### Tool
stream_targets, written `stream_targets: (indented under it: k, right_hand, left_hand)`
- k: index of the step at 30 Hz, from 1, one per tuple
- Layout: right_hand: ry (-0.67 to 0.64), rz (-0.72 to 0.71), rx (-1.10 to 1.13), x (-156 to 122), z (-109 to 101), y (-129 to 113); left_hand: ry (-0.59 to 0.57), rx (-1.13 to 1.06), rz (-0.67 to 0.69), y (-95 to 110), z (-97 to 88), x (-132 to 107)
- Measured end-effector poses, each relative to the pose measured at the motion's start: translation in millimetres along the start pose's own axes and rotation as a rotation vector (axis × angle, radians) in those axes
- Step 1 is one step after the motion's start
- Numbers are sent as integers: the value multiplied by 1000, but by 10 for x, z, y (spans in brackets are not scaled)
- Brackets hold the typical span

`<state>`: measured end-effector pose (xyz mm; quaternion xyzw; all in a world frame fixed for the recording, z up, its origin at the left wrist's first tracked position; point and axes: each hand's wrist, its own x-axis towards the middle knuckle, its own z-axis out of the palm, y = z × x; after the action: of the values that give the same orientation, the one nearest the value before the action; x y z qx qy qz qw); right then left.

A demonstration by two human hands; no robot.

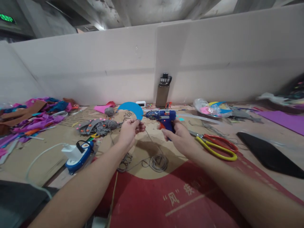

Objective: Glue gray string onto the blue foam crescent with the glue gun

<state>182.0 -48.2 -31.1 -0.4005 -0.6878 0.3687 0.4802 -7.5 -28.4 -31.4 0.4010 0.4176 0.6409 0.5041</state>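
Note:
My right hand [179,134] is wrapped round the handle of a blue hot glue gun [162,115], whose nozzle points left. Pinched in my left hand [131,129] is a blue crescent-shaped piece [133,109], held up above the cardboard. The nozzle tip is close to the crescent's lower right end; whether they touch I cannot tell. A thin grey cord runs down from near my left fingers to a loose coil of cord [158,163] on the cardboard [140,174].
Red-and-yellow-handled scissors [217,147] lie right of my right hand, beside a black flat object [270,155]. A blue power strip [79,158] with a white plug stands left. Felt scraps [35,117] pile up far left. A bottle [163,91] stands by the white partition [95,69].

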Motion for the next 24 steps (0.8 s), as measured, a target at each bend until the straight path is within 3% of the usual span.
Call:
stream_targets:
  k: [8,24]
  right_hand:
    - [43,-82,-214,-33,19,-16]
    - [9,-126,-285,-23,21,100]
  left_hand:
    - [-13,33,18,-5,37,-33]
    - [-21,60,24,12,64,-78]
